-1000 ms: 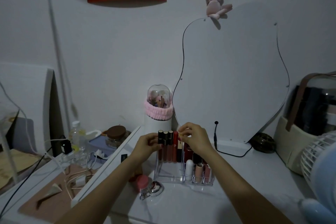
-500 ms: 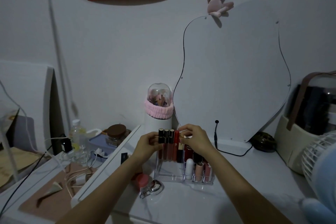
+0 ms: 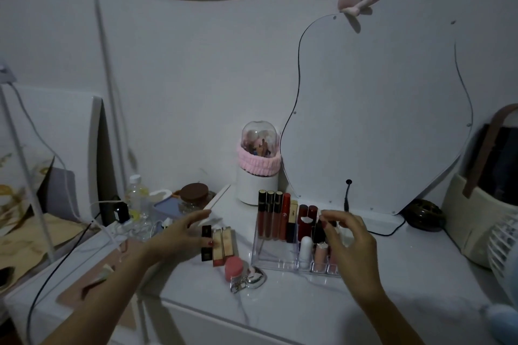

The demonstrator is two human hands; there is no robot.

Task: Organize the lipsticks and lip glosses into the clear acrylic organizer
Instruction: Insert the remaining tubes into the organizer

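The clear acrylic organizer (image 3: 262,256) stands on the white tabletop. Several lip glosses (image 3: 270,214) and lipsticks (image 3: 307,218) stand upright in its back and right compartments; its front left part is bare. Three square lipsticks (image 3: 221,244), one black and two gold-pink, stand on the table just left of the organizer. My left hand (image 3: 182,235) is beside them with fingers spread, thumb touching the black one. My right hand (image 3: 347,238) hovers over the organizer's right side, fingers loosely curled, with nothing seen in it.
A pink-capped little bottle on a key ring (image 3: 234,267) and a silver charm (image 3: 256,277) lie before the organizer. Behind it are a white brush holder (image 3: 258,176), a mirror (image 3: 372,109) and a black cable (image 3: 347,196). A fan (image 3: 504,246) stands at right, cluttered cables at left.
Both hands have left the glosses in the back row. My left hand moved left and down to the three standing lipsticks. My right hand drew right and lower over the organizer.
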